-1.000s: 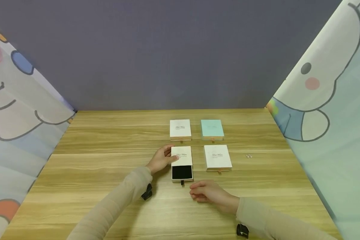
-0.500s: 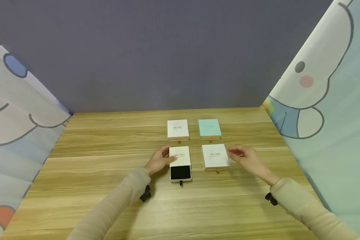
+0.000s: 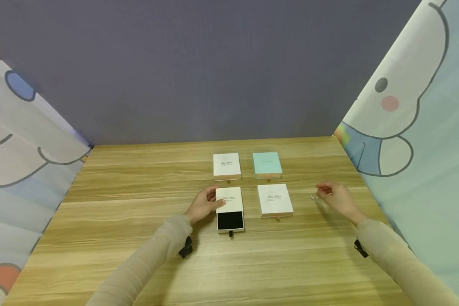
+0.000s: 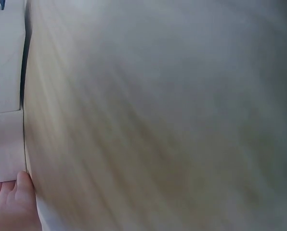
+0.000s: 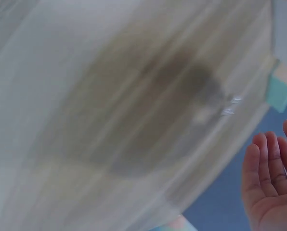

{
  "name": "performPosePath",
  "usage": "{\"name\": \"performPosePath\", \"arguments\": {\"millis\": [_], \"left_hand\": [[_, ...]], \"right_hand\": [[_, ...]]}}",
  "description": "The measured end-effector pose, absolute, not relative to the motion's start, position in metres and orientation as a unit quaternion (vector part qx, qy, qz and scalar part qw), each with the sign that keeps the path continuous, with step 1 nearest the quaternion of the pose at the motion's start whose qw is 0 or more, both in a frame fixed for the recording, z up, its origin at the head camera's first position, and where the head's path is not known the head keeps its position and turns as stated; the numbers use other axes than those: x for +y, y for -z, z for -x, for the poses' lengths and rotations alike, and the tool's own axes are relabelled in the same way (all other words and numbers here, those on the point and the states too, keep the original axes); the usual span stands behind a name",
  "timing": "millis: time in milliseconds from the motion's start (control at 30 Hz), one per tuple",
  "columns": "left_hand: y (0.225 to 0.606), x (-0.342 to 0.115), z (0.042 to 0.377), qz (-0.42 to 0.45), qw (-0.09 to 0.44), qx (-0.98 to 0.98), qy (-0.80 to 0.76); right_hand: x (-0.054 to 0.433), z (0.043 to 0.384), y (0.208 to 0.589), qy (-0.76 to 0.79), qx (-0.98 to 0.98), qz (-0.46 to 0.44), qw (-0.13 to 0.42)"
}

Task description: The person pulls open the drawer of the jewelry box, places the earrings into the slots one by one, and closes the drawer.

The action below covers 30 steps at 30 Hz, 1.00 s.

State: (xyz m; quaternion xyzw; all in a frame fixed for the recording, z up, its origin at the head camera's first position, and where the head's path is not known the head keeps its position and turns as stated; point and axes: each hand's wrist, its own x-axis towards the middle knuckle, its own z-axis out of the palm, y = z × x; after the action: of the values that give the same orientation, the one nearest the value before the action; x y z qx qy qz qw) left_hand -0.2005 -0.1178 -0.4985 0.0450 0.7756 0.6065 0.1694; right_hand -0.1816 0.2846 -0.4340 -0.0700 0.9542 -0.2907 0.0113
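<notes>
My left hand [image 3: 202,207] grips the left side of a cream drawer-style jewelry box [image 3: 234,194], thumb on its lid. The box's drawer is slid partway out toward me, showing a black lining [image 3: 230,220] and a black pull tab. In the left wrist view, fingertips of the left hand [image 4: 18,202] meet the end of the pale box [image 4: 6,139]. Off to the right, my right hand [image 3: 340,199] hovers, fingers relaxed, beside a pair of tiny shiny pieces [image 3: 314,196] that look like earrings. Those small pieces [image 5: 231,107] lie on the wood in the right wrist view, apart from the fingers.
A closed white box [image 3: 275,199] sits between the hands, to the right of the gripped one. Behind are another white box [image 3: 227,165] and a mint-green box [image 3: 267,164]. A grey panel [image 3: 214,76] rises beyond the wooden table's [image 3: 130,178] back edge.
My right hand has moved from in front of the boxes, past the white box's right side, over to the small shiny pieces. The left hand keeps its grip on the cream box.
</notes>
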Motion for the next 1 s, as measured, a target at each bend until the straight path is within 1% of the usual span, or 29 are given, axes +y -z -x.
{"name": "performPosePath", "arguments": {"millis": [100, 300, 400, 800, 900, 1000], "left_hand": [[0.499, -0.118, 0.201, -0.049, 0.169, 0.775, -0.607], [0.501, -0.118, 0.201, -0.047, 0.175, 0.769, -0.614], [0.501, -0.118, 0.2, -0.044, 0.174, 0.766, -0.617], [0.5, -0.118, 0.199, -0.046, 0.172, 0.767, -0.616], [0.488, -0.117, 0.196, -0.053, 0.182, 0.765, -0.615], [0.476, -0.117, 0.193, -0.059, 0.189, 0.764, -0.615]], "right_hand": [[0.289, 0.184, 0.442, 0.28, 0.958, 0.068, 0.01], [0.292, 0.191, 0.457, 0.264, 0.963, 0.047, 0.039], [0.291, 0.194, 0.462, 0.259, 0.964, 0.046, 0.044], [0.288, 0.195, 0.473, 0.222, 0.972, 0.075, 0.018], [0.289, 0.195, 0.473, 0.21, 0.975, 0.076, 0.023], [0.289, 0.196, 0.474, 0.178, 0.98, 0.093, 0.007]]}}
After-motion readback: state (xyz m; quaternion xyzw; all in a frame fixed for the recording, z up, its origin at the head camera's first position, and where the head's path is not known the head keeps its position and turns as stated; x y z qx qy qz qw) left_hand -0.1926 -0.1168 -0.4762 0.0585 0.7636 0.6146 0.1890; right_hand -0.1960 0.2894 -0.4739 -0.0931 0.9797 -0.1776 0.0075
